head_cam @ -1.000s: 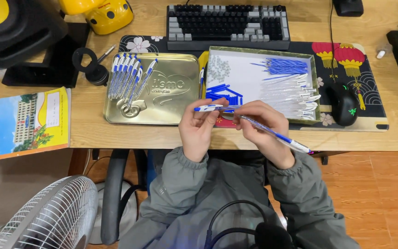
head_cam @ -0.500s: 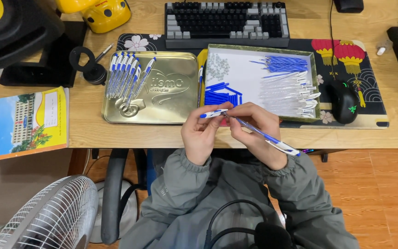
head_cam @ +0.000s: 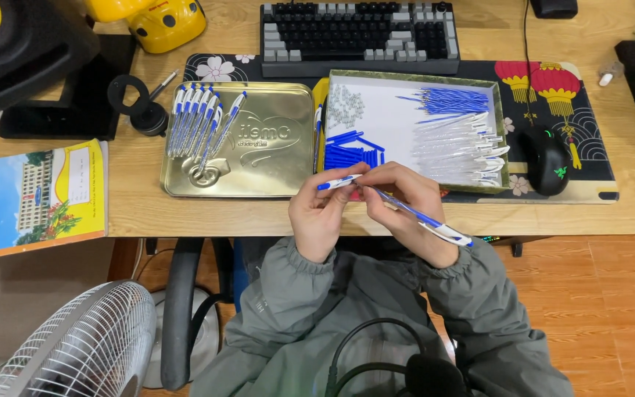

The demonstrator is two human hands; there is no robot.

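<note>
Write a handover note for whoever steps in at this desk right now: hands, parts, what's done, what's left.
Left hand: pinches the cap end of a pen above the desk edge.
Right hand: grips the same pen's barrel, which slants down to the right.
Done: a row of finished pens lies on the gold lid.
Left: the tray holds clear barrels, refills, blue caps and small springs, so many pens seem unassembled.

Bright, even light — sharp, shadowless
</note>
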